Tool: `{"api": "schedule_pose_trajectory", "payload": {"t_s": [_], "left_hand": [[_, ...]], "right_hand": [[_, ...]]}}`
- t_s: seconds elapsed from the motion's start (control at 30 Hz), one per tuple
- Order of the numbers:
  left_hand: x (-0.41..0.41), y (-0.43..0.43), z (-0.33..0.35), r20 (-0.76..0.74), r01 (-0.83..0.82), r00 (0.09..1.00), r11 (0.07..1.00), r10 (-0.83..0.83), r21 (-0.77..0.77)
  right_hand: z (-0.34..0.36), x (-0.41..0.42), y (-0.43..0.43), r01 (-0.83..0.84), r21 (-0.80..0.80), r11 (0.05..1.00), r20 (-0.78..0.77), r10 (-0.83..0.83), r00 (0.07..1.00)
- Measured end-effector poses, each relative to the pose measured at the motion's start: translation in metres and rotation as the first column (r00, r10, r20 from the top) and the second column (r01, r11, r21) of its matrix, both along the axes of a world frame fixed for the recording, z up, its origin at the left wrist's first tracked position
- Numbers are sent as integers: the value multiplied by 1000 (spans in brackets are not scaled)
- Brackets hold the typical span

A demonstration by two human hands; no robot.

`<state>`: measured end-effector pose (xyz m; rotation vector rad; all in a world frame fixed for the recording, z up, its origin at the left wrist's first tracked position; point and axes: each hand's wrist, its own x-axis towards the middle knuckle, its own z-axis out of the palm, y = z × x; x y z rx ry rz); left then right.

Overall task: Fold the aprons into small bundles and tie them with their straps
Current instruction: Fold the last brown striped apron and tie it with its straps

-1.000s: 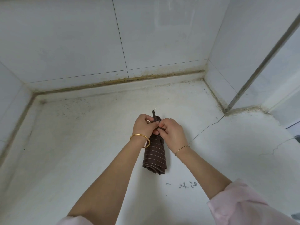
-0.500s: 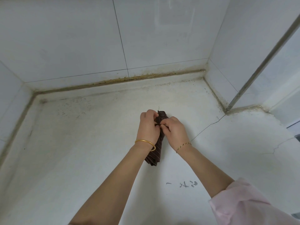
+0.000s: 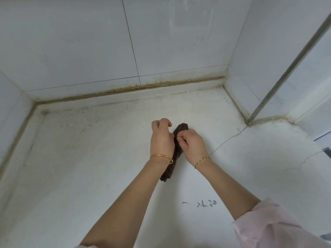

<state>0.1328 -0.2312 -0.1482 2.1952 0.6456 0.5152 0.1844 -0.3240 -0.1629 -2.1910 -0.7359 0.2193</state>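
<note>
A dark brown apron with thin pale stripes is rolled into a narrow bundle [image 3: 168, 171] lying on the white counter [image 3: 89, 158]. Its far end shows above my hands and its near end below my left wrist. My left hand [image 3: 162, 138] sits over the bundle's left side with curled fingers, pinching at the strap. My right hand [image 3: 190, 145] presses on the right side, fingers curled and pinching the strap at the bundle's middle. The strap itself is mostly hidden between the two hands.
White tiled walls [image 3: 89, 42] close the counter at the back, left and right. A metal-edged corner post [image 3: 279, 83] stands at the right. A crack [image 3: 227, 140] runs across the counter, and dark handwriting [image 3: 202, 203] marks its near part.
The strap end that stuck up above my hands has vanished between them. My left hand has slid over the bundle, covering more of it. The bundle has tilted, its far end swinging right.
</note>
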Motion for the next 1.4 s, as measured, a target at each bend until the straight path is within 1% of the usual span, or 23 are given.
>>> {"api": "schedule_pose_trajectory", "payload": {"t_s": [0.07,0.1,0.17,0.2,0.27,0.33,0.43,0.57,0.7,0.83,0.93,1.0,1.07,1.1,1.17,1.23,1.3,1.37,1.4], "left_hand": [[1,4,-3,1,34,999,999,-34,-3],[1,5,-5,3,44,999,999,-44,-1],[0,7,-11,17,63,998,998,-63,18],[0,8,-14,27,75,997,997,-76,25],[-1,10,-18,41,106,993,994,-107,33],[-2,13,-19,30,146,989,989,-147,23],[-3,13,-19,-30,216,976,976,-216,-7],[-1,13,-24,-45,204,978,977,-201,57],[0,15,-26,-19,150,989,971,-149,185],[-2,14,-25,-18,178,983,916,-184,360],[-5,24,-28,-85,171,985,889,-149,424],[-9,32,-31,-171,193,977,881,-130,433],[-10,38,-33,-269,227,955,887,-123,402],[-11,40,-33,-308,228,945,904,-115,363],[-10,41,-28,-387,221,914,952,-126,212],[-11,42,-24,-451,231,874,971,-179,62],[-11,43,-20,-455,236,865,972,-212,-3],[-10,41,-12,-427,224,880,974,-210,-17],[-8,40,-7,-407,215,890,976,-205,-23]], "right_hand": [[0,1,-1,61,100,993,-175,-43,984],[0,1,-1,109,149,983,-295,-61,953],[-2,1,-1,203,219,954,-503,-68,862],[-2,1,-1,236,237,942,-565,-64,823],[-2,1,-1,279,246,928,-623,-69,779],[-1,1,0,319,241,917,-650,-92,755],[-1,1,2,365,229,903,-690,-114,715],[0,-1,2,330,232,915,-697,-80,713],[0,-1,-2,358,258,897,-724,-66,687],[-4,2,-3,429,263,864,-718,-122,685],[-9,6,-6,422,214,881,-661,-187,726],[-14,7,-10,408,185,894,-632,-209,746],[-20,6,-11,372,157,915,-588,-215,779],[-22,5,-10,352,141,925,-571,-215,793],[-25,4,-8,346,116,931,-559,-227,798],[-24,3,-6,350,92,932,-593,-231,772],[-23,4,-6,405,138,904,-634,-234,737],[-20,2,-11,493,168,853,-670,-268,692],[-19,1,-15,517,156,841,-687,-284,669]]}}
